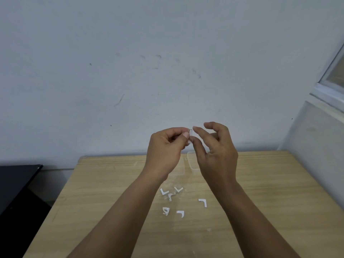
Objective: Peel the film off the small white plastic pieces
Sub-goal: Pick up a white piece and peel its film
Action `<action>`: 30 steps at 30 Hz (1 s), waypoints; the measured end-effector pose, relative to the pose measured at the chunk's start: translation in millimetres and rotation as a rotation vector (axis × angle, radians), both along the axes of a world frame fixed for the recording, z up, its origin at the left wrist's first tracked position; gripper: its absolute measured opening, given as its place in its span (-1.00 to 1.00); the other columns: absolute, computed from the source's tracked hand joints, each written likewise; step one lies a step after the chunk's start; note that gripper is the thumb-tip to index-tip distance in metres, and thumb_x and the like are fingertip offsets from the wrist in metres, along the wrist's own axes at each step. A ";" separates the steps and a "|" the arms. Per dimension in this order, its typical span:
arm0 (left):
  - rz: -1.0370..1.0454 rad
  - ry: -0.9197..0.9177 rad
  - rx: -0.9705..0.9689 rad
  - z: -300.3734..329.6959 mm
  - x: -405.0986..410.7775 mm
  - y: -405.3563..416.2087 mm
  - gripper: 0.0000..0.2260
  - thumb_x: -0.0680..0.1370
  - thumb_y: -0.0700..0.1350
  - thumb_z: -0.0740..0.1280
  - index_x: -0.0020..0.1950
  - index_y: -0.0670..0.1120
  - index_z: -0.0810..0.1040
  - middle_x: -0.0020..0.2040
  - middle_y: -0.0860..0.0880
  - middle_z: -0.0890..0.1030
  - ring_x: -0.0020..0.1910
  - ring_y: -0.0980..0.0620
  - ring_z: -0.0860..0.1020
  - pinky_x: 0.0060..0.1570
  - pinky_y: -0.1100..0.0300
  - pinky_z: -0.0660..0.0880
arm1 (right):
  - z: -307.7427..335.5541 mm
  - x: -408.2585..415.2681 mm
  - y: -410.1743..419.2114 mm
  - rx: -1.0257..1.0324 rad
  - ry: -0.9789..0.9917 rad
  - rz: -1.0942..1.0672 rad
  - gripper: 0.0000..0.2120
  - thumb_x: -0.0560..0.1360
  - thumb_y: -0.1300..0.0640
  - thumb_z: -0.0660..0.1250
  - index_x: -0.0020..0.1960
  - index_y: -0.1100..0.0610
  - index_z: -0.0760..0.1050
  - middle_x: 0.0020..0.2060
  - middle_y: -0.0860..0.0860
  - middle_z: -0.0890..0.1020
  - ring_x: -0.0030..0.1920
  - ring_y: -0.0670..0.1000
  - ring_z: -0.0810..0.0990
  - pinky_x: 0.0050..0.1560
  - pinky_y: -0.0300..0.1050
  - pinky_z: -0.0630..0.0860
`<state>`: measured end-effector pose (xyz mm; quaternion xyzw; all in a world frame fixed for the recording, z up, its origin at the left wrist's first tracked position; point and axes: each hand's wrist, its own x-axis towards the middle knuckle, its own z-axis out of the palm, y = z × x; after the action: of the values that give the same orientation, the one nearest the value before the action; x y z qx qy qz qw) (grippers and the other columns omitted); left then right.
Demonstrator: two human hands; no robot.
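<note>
In the head view, the left hand (167, 146) is pinching a small white plastic piece (190, 134) between thumb and curled fingers, holding it up in the air above the far part of the light wooden table (260, 192). The right hand (216, 151) is reaching in from the right, its thumb and forefinger closing on the same piece, apparently picking at the film, while its other fingers are curling loosely; whether any film is lifting yet is too small to tell. Nearer, between the forearms, five small white L-shaped plastic pieces (203, 202) are lying on the tabletop: three clustered to the left, one of them beside a crumpled scrap, and two apart to the right. Whether those five are already peeled cannot be told, so the task seems to be partway through. A clear shallow plastic tray (191, 161) is sitting on the table just behind the hands.
</note>
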<state>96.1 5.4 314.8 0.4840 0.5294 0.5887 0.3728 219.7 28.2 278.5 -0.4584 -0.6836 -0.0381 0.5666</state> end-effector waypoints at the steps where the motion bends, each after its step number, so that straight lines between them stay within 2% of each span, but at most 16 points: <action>1: -0.008 0.012 0.006 0.3 -0.4 0.1 -0.88 0.56 -0.21 0.36 -0.02 -0.08 0.69 -0.22 -0.02 0.70 -0.16 0.07 0.68 0.05 0.06 0.62 | -0.8 -0.2 0.5 0.008 -0.012 0.000 -0.85 0.52 0.10 0.44 0.09 0.02 0.68 0.14 0.01 0.58 -0.20 -0.06 0.54 -0.34 -0.19 0.46; 8: -0.032 0.040 0.034 2.8 -0.4 -0.7 -0.87 0.56 -0.23 0.36 -0.05 -0.05 0.69 -0.20 0.01 0.71 -0.15 0.06 0.68 0.05 0.07 0.61 | 1.1 0.6 -1.0 -0.010 0.001 0.016 -0.92 0.53 0.14 0.44 -0.01 0.04 0.69 0.10 0.01 0.58 -0.19 -0.07 0.53 -0.31 -0.23 0.41; 14: -0.023 0.028 0.019 1.1 -1.3 -0.1 -0.90 0.55 -0.22 0.37 -0.02 -0.09 0.69 -0.21 0.00 0.71 -0.16 0.07 0.68 0.06 0.06 0.62 | 2.2 0.1 -3.3 -0.068 0.024 0.028 -0.97 0.51 0.14 0.45 -0.07 0.04 0.67 0.09 -0.03 0.55 -0.13 -0.15 0.51 -0.28 -0.42 0.31; 23: -0.011 0.035 0.029 -0.8 -0.5 -3.8 -0.88 0.56 -0.21 0.37 0.00 -0.06 0.70 -0.17 0.04 0.72 -0.12 0.09 0.67 0.06 0.09 0.61 | 5.7 2.3 -4.4 -0.060 0.012 0.033 -0.91 0.50 0.08 0.47 0.00 -0.05 0.68 0.16 -0.02 0.52 -0.19 -0.07 0.52 -0.39 -0.16 0.45; 30: -0.025 0.017 0.045 -0.9 0.7 -4.0 -0.86 0.55 -0.23 0.37 -0.02 -0.04 0.70 -0.15 0.03 0.72 -0.09 0.08 0.67 0.07 0.11 0.60 | 6.2 3.4 -5.1 -0.022 0.008 0.033 -0.89 0.52 0.09 0.45 0.02 -0.05 0.69 0.14 -0.02 0.54 -0.24 -0.07 0.51 -0.41 -0.16 0.45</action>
<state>96.8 1.3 313.9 0.5039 0.5130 0.5917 0.3646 223.2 23.1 284.7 -0.4532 -0.6892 -0.0194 0.5649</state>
